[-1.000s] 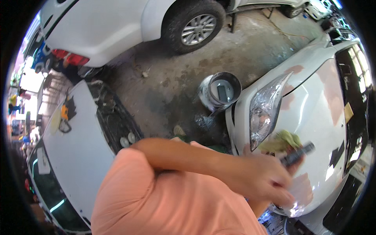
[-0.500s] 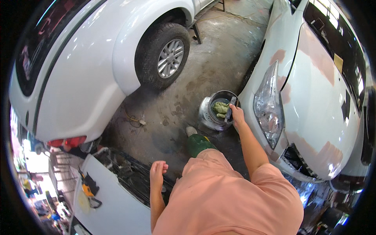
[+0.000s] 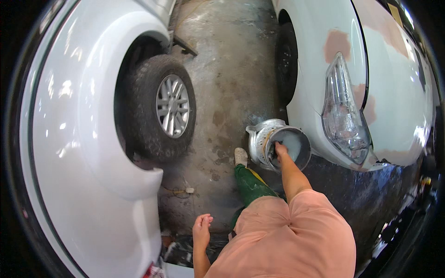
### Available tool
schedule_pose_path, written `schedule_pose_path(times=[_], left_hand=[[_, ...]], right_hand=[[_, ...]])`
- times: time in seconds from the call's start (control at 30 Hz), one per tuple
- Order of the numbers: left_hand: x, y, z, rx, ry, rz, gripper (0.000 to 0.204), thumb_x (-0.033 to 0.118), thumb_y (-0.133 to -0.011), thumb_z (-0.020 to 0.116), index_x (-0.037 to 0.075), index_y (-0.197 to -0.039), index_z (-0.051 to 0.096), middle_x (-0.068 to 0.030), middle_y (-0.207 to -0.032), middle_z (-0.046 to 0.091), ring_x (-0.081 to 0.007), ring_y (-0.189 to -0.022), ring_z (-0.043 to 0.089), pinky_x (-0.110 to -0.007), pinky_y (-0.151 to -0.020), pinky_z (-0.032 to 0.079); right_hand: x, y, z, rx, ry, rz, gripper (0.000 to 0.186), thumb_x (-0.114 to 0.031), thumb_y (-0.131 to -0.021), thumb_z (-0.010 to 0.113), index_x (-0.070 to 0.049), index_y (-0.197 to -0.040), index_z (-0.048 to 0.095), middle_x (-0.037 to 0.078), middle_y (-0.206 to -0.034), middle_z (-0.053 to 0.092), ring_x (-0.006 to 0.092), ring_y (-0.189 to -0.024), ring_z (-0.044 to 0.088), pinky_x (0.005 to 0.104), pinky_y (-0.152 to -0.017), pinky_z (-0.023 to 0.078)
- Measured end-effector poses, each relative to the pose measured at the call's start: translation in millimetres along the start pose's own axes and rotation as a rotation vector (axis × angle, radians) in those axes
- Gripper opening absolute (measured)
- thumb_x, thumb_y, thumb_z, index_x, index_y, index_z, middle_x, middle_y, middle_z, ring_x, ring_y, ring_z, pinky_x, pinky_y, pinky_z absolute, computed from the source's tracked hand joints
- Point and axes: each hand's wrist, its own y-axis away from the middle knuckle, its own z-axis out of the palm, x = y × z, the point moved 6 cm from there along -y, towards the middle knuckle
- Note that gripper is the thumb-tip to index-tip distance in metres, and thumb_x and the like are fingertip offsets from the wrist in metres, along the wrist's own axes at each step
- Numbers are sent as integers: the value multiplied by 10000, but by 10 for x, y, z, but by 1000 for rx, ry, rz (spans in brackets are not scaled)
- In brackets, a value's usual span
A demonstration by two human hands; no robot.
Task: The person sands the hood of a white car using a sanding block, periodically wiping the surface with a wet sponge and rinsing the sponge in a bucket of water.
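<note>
My right hand [image 3: 281, 150] reaches down into a round silver metal pot [image 3: 303, 160] with cloudy water [image 3: 291, 142] in it. Its fingers are closed around an oblong dark grey block [image 3: 273, 158], only partly visible in the pot's shade. My left hand [image 3: 202, 226] hangs at my side, fingers loosely curled, with nothing seen in them. The pot stands on the floor by the front corner of a white car [image 3: 306, 88] on the right. Pinkish patches [image 3: 337, 45] mark that car's bodywork around the headlight [image 3: 344, 116].
Another white vehicle [image 3: 69, 153] fills the left side, its wheel [image 3: 172, 105] facing the walkway. A stand leg [image 3: 185, 45] juts out beyond that wheel. A cable with a pale plug [image 3: 189, 190] lies on the stained concrete floor [image 3: 222, 92]. My shoe [image 3: 240, 156] is beside the pot.
My right hand has gone deeper into the pot with the grey block. A green cloth seen in the pot before is out of sight. The view has turned, and the left vehicle looks closer.
</note>
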Motion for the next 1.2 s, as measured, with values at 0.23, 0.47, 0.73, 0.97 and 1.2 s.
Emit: schedule_pose_path(times=[0.23, 0.47, 0.73, 0.97, 1.2], left_hand=[[892, -1201, -149, -167, -157, 64, 311, 248, -1106, 558, -10, -1224, 687, -102, -1094, 759, -166, -1033, 696, -320, -912, 535], [2611, -1904, 137, -380, -509, 464, 339, 273, -1057, 609, -17, -1208, 699, -161, -1095, 758, -248, -1028, 718, -365, -922, 545], [3936, -2930, 753, -640, -799, 718, 410, 331, -1042, 611, -28, -1223, 695, -226, -1136, 750, -346, -1079, 722, -414, -946, 542], [5023, -4095, 1093, -696, -1006, 811, 480, 397, -1026, 616, -26, -1239, 697, -262, -1210, 736, -412, -1175, 690, -459, -997, 525], [5601, -4450, 1580, -801, -1109, 921, 474, 404, -1027, 622, -14, -1233, 707, -247, -1203, 742, -395, -1162, 697, -453, -995, 527]], right_hand=[[106, 141, -201, -118, -166, 127, 751, -506, -964, 631, 47, -1471, 591, 229, -1479, 620, 378, -1306, 621, 449, -1058, 486], [-253, 1312, -647, -191, -277, 161, 652, -415, -877, 729, 51, -1327, 659, 203, -1327, 669, 335, -1143, 630, 451, -988, 485], [-531, 2458, -817, 159, -512, 39, 543, -398, -894, 736, 81, -1150, 744, 148, -1025, 744, 274, -909, 690, 419, -815, 511], [-635, 2850, -554, 453, -977, -5, 489, -373, -901, 725, 66, -1117, 743, 137, -1025, 753, 275, -884, 718, 431, -804, 537], [-395, 3060, -252, 708, -1126, 131, 507, -364, -883, 743, 77, -1133, 729, 137, -1025, 748, 267, -890, 712, 425, -809, 537]])
